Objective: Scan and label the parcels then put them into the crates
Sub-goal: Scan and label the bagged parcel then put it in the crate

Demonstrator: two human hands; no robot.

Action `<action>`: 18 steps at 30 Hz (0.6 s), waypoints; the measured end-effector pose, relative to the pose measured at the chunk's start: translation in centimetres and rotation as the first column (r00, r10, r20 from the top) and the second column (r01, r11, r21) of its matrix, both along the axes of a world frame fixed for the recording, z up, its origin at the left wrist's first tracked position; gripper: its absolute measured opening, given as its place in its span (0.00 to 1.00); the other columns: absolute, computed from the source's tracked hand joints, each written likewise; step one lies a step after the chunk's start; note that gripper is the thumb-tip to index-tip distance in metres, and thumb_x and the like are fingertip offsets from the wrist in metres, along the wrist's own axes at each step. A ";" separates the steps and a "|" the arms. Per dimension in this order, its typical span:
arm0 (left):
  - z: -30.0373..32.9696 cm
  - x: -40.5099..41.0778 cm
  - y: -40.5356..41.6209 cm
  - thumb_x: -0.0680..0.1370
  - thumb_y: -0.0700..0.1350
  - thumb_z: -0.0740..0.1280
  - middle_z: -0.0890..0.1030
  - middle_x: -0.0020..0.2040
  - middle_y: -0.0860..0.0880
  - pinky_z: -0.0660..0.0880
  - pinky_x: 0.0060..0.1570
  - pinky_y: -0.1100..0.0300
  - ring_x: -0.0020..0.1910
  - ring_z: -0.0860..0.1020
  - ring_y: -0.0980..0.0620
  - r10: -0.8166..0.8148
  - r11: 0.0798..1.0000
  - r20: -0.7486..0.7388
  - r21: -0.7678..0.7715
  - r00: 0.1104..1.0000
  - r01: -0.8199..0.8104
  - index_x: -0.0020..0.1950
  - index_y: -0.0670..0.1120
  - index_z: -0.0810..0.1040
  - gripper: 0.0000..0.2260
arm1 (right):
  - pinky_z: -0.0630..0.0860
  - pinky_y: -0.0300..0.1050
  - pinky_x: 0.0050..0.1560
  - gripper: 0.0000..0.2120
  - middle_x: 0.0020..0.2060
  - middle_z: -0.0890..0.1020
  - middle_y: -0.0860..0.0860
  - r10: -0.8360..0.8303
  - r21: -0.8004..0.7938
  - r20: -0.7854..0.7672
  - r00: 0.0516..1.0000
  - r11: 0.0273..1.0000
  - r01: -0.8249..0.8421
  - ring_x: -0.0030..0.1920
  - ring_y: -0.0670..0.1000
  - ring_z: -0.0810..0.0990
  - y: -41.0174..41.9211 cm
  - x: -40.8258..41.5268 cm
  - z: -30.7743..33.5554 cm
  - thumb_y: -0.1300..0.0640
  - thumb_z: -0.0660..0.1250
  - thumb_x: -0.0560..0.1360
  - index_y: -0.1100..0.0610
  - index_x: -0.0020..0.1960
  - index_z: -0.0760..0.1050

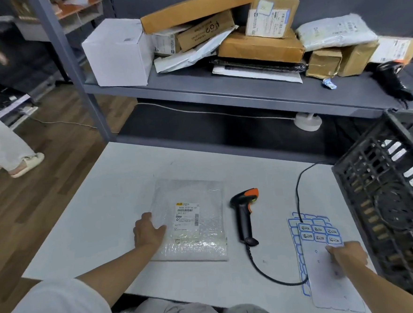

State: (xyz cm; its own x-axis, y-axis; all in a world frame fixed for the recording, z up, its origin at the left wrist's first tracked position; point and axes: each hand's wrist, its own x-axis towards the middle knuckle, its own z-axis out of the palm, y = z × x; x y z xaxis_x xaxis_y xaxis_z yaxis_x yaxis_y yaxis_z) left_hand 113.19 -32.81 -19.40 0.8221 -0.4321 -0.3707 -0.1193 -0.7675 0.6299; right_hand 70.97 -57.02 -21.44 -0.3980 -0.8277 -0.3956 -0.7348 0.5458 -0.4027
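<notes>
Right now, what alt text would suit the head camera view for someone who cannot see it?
A person's left hand rests on a bubble-wrap parcel on a white table while the right hand picks at a label sheet. A barcode scanner lies between; a black crate stands right.

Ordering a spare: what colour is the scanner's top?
Orange, on the black barcode scanner; head view.

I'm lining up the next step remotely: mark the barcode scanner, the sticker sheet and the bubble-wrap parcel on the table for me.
barcode scanner (pixel 244 217), head view, on its black handle.
sticker sheet (pixel 331 277), head view, on its bare lower part.
bubble-wrap parcel (pixel 213 231), head view, on the wrap right of its shipping label.
</notes>
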 end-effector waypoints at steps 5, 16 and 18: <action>0.3 0.3 -0.4 0.74 0.43 0.69 0.69 0.67 0.40 0.69 0.63 0.49 0.66 0.68 0.40 0.003 0.999 -0.030 -0.032 1.000 -0.004 0.71 0.43 0.64 0.27 | 0.77 0.50 0.41 0.13 0.39 0.81 0.66 0.013 -0.179 0.122 0.992 0.984 0.009 0.38 0.61 0.79 0.1 0.7 2.2 0.60 0.72 0.72 0.70 0.51 0.79; 1.8 -0.1 -1.0 0.75 0.43 0.68 0.71 0.66 0.43 0.68 0.64 0.52 0.65 0.71 0.43 -0.041 0.990 -0.047 -0.136 0.998 0.034 0.70 0.44 0.66 0.24 | 0.72 0.45 0.43 0.08 0.42 0.79 0.56 0.333 -0.505 0.492 0.804 0.862 -0.047 0.42 0.53 0.76 0.2 12.0 10.9 0.58 0.71 0.73 0.60 0.47 0.73; 2.6 -0.1 -1.4 0.76 0.43 0.69 0.73 0.65 0.43 0.67 0.63 0.55 0.64 0.72 0.44 -0.035 0.976 -0.077 -0.218 0.996 0.018 0.68 0.43 0.68 0.22 | 0.76 0.37 0.36 0.07 0.39 0.81 0.53 0.414 -0.444 0.576 0.705 0.882 -0.155 0.37 0.49 0.79 2.1 15.3 11.6 0.60 0.70 0.74 0.61 0.48 0.74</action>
